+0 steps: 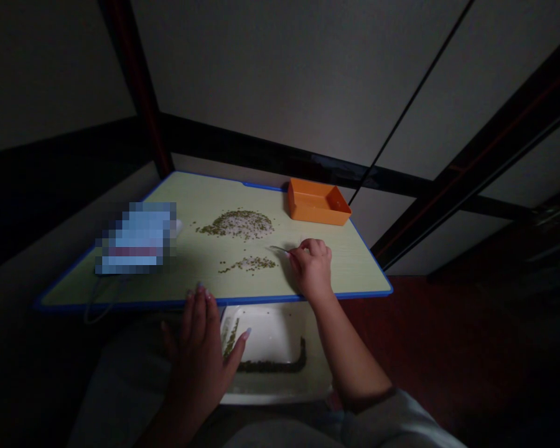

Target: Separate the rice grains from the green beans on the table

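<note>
My right hand rests over the right half of the table, its fingers pinched around a slim, curved metal tool whose tip points left. Left of that tip lies a small scatter of green beans and pale grains. A larger mixed pile of beans and grains is spread farther back. My left hand is open at the table's front edge, fingers stretched and thumb apart, holding nothing. Beside its thumb, a white tray sits below the edge, with green beans gathered along its inner sides.
The pale table has a blue rim. An orange open box stands at its back right corner. At the left is a blurred-out, bright bluish object with a thin cable hanging over the edge. Panelled walls rise behind.
</note>
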`<state>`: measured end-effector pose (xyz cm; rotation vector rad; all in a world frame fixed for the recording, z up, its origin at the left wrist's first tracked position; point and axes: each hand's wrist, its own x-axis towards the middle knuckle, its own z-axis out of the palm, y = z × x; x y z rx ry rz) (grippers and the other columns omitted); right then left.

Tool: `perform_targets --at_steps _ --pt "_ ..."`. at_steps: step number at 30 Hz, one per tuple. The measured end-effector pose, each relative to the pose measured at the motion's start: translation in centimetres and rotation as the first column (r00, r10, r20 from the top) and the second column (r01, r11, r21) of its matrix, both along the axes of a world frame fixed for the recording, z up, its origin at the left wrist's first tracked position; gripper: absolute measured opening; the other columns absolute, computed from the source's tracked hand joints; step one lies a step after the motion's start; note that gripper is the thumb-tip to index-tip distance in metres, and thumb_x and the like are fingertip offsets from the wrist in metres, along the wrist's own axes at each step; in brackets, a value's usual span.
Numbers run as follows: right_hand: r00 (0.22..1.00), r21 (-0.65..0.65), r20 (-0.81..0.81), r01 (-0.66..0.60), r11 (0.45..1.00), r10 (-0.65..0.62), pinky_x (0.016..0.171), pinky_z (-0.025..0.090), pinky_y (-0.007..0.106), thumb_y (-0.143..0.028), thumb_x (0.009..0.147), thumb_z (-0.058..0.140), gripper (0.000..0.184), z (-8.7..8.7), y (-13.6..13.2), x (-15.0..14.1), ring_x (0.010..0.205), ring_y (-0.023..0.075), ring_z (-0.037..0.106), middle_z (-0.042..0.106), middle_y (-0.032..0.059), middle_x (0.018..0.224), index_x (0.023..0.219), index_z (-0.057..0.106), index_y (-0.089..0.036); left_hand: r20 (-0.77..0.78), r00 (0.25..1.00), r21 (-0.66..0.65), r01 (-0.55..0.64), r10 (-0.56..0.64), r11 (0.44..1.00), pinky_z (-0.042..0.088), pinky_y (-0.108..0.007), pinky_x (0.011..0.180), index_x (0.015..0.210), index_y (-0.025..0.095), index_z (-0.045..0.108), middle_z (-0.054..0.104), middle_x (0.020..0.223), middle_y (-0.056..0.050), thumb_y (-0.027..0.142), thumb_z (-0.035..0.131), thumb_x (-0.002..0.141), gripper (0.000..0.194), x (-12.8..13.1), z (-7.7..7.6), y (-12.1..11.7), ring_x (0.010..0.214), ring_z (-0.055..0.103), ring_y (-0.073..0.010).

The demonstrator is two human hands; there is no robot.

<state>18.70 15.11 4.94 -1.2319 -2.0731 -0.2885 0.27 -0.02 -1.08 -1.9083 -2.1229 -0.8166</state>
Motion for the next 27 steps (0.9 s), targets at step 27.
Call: perform_targets --at_steps 27 --pt "0.961 -0.044 0.033 -0.272 0.961 0.274 0.082 0.032 0.035 -0.028 0.094 0.054 0.017 0.5 -1.2 -1.0 0.095 0.0207 0.049 0.062 0.0072 0.096 0.087 0.067 -0.019 -0.007 1.0 0.01 0.0 0.0 1.0 0.02 -0.071 0.109 0.152 0.011 0.001 0.027 0.155 -0.026 0.042 0.04 0.089 0.079 -0.1 0.2 0.0 0.145 0.022 -0.0387"
